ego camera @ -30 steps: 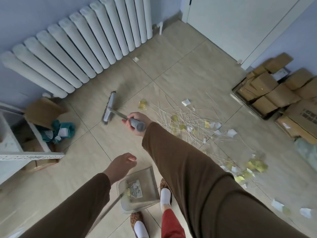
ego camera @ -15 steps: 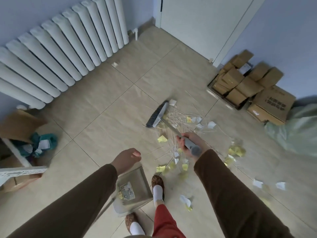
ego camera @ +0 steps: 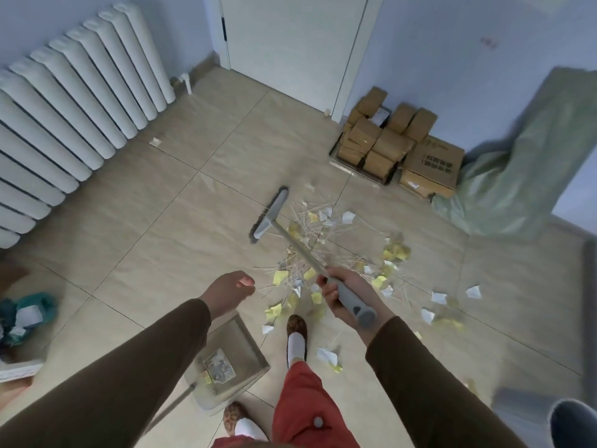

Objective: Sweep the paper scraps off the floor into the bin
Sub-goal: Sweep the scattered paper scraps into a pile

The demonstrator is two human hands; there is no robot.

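- The right hand (ego camera: 347, 294) has its grip closed around the grey handle of the broom (ego camera: 303, 250); the shaft runs up and left from the hand to the brush head (ego camera: 269, 218), which sits at the left edge of the scrap pile.
- The paper scraps (ego camera: 326, 253) — yellow and white bits mixed with thin pale sticks — lie on the tiled floor (ego camera: 168, 221) just right of the brush head and spread down past the right hand; a few loose pieces lie farther right of the pile.
- The left hand (ego camera: 229, 292) is left of the pile, fingers curled in a grip — what it holds cannot be told from here.
- The dustpan (ego camera: 239, 347) rests on the floor below the left hand, just left of a slippered foot (ego camera: 296, 331), with a few scraps inside.
- Cardboard boxes (ego camera: 400, 147) are stacked against the wall beyond the pile, a white radiator (ego camera: 74, 101) far to its left.
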